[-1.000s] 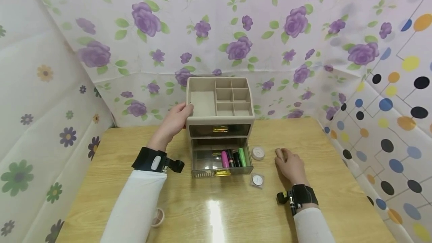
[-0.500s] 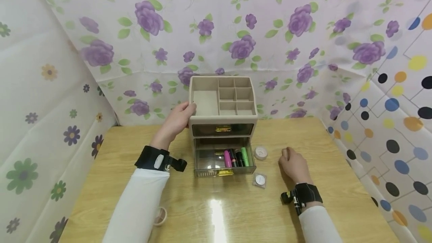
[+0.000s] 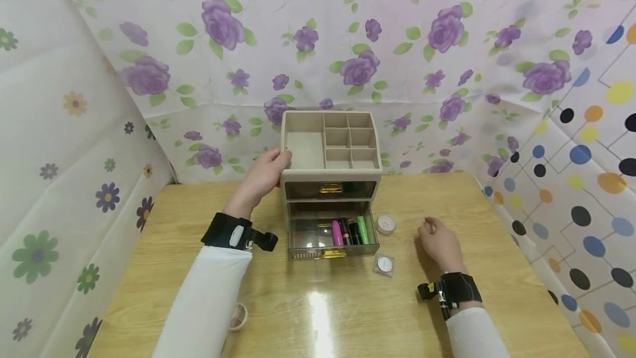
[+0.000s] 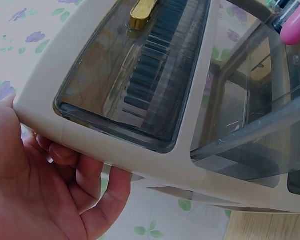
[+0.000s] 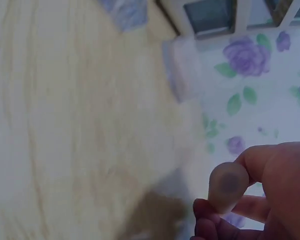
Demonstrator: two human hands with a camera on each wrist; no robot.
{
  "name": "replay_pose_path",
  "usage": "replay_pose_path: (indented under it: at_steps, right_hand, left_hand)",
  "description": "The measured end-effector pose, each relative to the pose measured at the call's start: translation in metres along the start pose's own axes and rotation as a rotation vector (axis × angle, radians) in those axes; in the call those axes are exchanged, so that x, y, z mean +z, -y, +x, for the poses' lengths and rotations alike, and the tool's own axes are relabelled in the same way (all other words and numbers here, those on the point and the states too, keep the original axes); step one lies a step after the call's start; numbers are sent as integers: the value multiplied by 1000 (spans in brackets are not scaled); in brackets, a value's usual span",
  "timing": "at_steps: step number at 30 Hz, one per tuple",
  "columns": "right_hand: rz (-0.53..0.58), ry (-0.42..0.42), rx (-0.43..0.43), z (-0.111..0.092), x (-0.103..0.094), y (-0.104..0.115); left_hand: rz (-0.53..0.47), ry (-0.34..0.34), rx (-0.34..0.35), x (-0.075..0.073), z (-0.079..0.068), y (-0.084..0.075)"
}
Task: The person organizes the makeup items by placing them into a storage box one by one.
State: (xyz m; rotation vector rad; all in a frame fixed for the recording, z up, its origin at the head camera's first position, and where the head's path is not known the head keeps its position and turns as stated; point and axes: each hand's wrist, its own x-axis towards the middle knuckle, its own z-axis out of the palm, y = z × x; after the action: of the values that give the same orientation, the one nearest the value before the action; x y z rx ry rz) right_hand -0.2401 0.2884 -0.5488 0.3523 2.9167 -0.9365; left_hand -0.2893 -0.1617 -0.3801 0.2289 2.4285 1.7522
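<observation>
Gripping the organizer [image 3: 332, 173] by its left side, the left hand [image 3: 263, 174] keeps its hold. The right hand [image 3: 442, 246], pinching a small pale thing [image 5: 229, 184] over the table [image 3: 377, 314], has edged farther from the round jar [image 3: 385, 224] since a second ago. The organizer stands near the back, its lower drawer [image 3: 307, 254] still out, tubes [image 3: 345, 231] inside.

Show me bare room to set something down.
Free: the yellowish wooden tabletop from the round beige compact to the white right sleeve; the left top compartment of the beige plastic organizer. Crowded: the right half of the open clear plastic drawer, holding pink, black and green tubes, and the tabletop to its right, with a round white container and square clear case.
</observation>
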Motion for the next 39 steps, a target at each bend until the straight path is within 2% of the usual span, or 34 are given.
replay_pose_path:
  at_steps: [5,10,20,29,35,39]
  right_hand:
    - [146,-51,-13,-8,-6,16]
    - [307,-75,-58,-18,-18,43]
    - [533,54,-243,-50,-39,104]
    - [522,128,-352,-71,-37,149]
    - [435,194,-490,-76,-23,173]
    - [388,210,-513,-77,-14,185]
  left_hand:
    - [4,-6,12,1,0,-2]
    - [-2,-4,9,1,-2,-2]
    - [-21,11,-3,0,-2,0]
    - [-20,14,-4,1,-1,-2]
    - [-24,0,-3,1,-1,-1]
    - [-33,-3,-5,0,-1,0]
